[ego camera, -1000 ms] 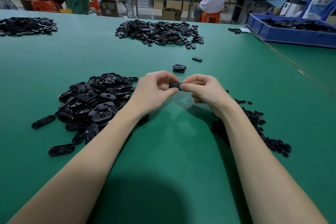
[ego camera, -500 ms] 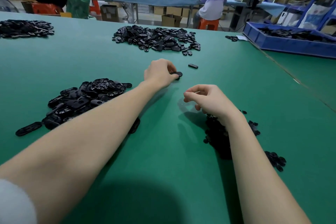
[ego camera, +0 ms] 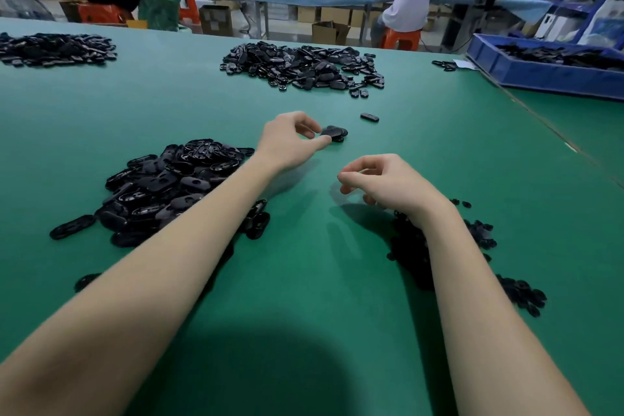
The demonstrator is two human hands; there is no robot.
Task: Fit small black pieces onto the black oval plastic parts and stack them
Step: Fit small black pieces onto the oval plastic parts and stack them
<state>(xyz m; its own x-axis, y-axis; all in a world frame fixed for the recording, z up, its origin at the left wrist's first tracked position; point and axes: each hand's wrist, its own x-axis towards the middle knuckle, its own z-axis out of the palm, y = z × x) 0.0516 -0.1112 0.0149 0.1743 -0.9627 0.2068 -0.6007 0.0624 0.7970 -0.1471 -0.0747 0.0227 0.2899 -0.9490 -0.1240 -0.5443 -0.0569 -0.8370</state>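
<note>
Small stack of glossy black oval plastic parts, flat and rounded at the ends, lying on the green felt tabletop ahead of both hands. Single black oval part alone just beyond and to the right of the stack. Loose heap of black oval plastic parts, some showing slots and ribbed undersides, spread on the left, partly under the left forearm. Scatter of small black pieces on the right, half hidden behind the right wrist. Larger mound of black parts farther back at centre, another dark pile at the far left edge.

Blue plastic tray at the far right, holding more black parts.

Left hand reached forward, grip narrow, thumb and forefinger tips at the near edge of the stack, touching its top part; whether pinching or only touching, cannot tell. Right hand hovering above the tabletop, fingers loosely curled, grip empty.
</note>
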